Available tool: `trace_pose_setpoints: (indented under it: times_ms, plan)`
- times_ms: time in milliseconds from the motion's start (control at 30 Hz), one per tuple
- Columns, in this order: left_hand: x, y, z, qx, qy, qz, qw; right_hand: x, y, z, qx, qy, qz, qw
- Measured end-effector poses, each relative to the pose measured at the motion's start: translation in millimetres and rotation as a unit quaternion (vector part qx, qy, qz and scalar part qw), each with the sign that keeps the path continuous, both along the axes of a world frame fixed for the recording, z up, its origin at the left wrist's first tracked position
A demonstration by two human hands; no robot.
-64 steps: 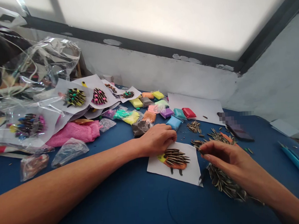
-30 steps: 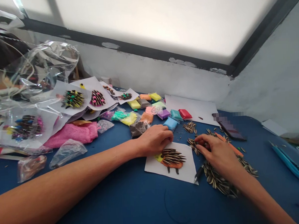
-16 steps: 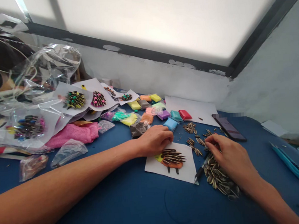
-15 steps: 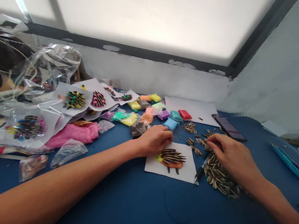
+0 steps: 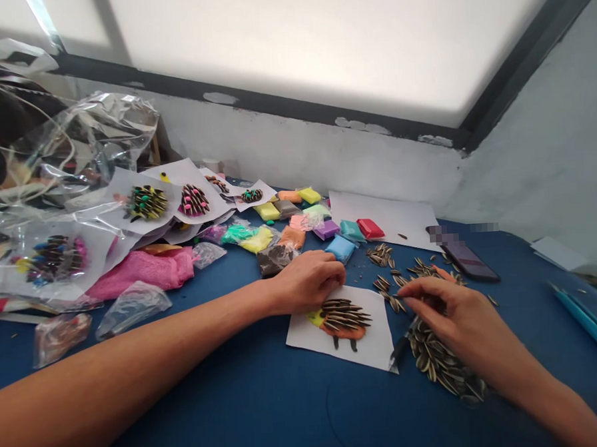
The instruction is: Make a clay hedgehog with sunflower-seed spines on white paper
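Observation:
A white paper card (image 5: 304, 334) lies on the blue table, bearing a clay hedgehog (image 5: 342, 322) with a yellow head, orange body, two dark legs and sunflower seeds as spines. My left hand (image 5: 311, 279) is closed at the card's upper left edge, beside the yellow head; whatever is under its curled fingers is hidden. Right of the card, my right hand (image 5: 456, 312) hovers above a pile of striped sunflower seeds (image 5: 435, 358). Its thumb and forefinger are pinched on a sunflower seed, barely visible at the fingertips. A black-tipped pen (image 5: 401, 348) lies between card and pile, partly hidden.
Coloured clay packets (image 5: 340, 248) lie behind the card, near a white sheet (image 5: 388, 212) and a phone (image 5: 468, 258). Finished seed-and-clay pictures (image 5: 194, 201), a pink cloth (image 5: 145, 271) and clear plastic (image 5: 108, 130) crowd the left. A blue pouch (image 5: 589, 325) is at far right.
My right hand has shifted slightly left from the seeds toward the card, its fingertips still pinched. My left hand stays at the card's edge. The view has turned slightly.

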State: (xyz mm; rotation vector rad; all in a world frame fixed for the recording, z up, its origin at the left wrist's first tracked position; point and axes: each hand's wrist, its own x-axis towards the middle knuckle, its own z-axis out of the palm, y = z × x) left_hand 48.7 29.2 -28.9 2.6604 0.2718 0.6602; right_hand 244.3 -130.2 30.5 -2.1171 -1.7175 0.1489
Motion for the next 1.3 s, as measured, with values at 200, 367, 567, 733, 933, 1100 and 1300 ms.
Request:
trace_pose_setpoints:
  times_ms: [200, 367, 567, 733, 933, 1100, 1300]
  plan:
    - [-0.4, -0.3, -0.5, 0.002, 0.006, 0.006, 1.000, -34.3, -7.3, 3.5, 0.041, 0.090, 0.056, 0.993]
    - [-0.5, -1.0, 0.8, 0.011, 0.006, 0.006, 1.000, -45.1, -15.8, -2.2, 0.039, 0.093, 0.089, 0.991]
    - [-1.2, -1.2, 2.2, 0.018, 0.008, 0.012, 1.000, -46.7, -17.1, -6.4, 0.042, 0.024, 0.107, 0.993]
    - [-0.7, -1.4, 1.8, 0.017, 0.011, 0.012, 1.000, -49.5, -13.5, -8.5, 0.058, 0.003, 0.131, 0.990]
    - [-0.6, -1.1, 2.2, 0.019, 0.012, 0.013, 1.000, -52.1, -12.0, -12.7, 0.095, -0.032, 0.144, 0.985]
    - [-0.7, -0.9, 1.6, 0.018, 0.013, 0.014, 1.000, -50.8, -10.3, -14.7, 0.100, -0.054, 0.157, 0.981]
    - [-1.1, -1.3, 2.6, 0.015, 0.020, 0.015, 1.000, -49.0, -9.5, -18.1, 0.103, -0.084, 0.172, 0.976]
